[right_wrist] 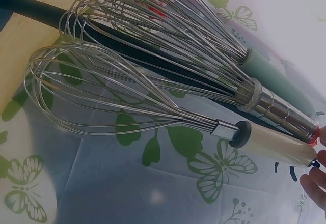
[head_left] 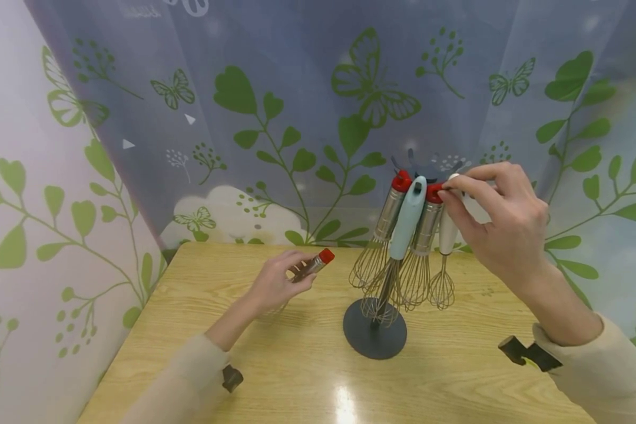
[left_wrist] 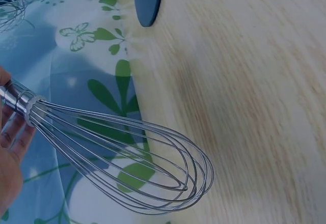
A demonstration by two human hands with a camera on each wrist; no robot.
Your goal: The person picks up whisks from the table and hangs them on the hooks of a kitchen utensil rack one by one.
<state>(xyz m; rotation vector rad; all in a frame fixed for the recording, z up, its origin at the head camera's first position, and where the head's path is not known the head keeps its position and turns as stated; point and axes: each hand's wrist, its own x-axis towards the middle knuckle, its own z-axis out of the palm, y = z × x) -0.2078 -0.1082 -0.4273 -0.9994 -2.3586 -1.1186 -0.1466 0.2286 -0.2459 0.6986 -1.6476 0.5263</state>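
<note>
My left hand (head_left: 281, 281) grips a whisk by its ribbed metal handle (head_left: 310, 268), which ends in a red cap. Its wire balloon (left_wrist: 132, 158) points away from the hand in the left wrist view. To the right, a dark stand (head_left: 375, 333) carries several hanging whisks. My right hand (head_left: 500, 218) is up at the stand's hooks, thumb and fingertips pinching the red top of a metal-handled whisk (head_left: 426, 227). Right beside it hangs a smaller white-handled whisk (head_left: 447, 232), its top partly behind the fingers. A light-blue-handled whisk (head_left: 408, 218) and another red-topped whisk (head_left: 388, 215) hang to the left.
Everything stands over a light wooden table (head_left: 318, 377). A blue curtain (head_left: 297, 135) printed with leaves and butterflies rises behind the table's back edge, with a pale patterned wall (head_left: 58, 235) at the left. Dark hooks (head_left: 410, 158) stick out at the stand's top.
</note>
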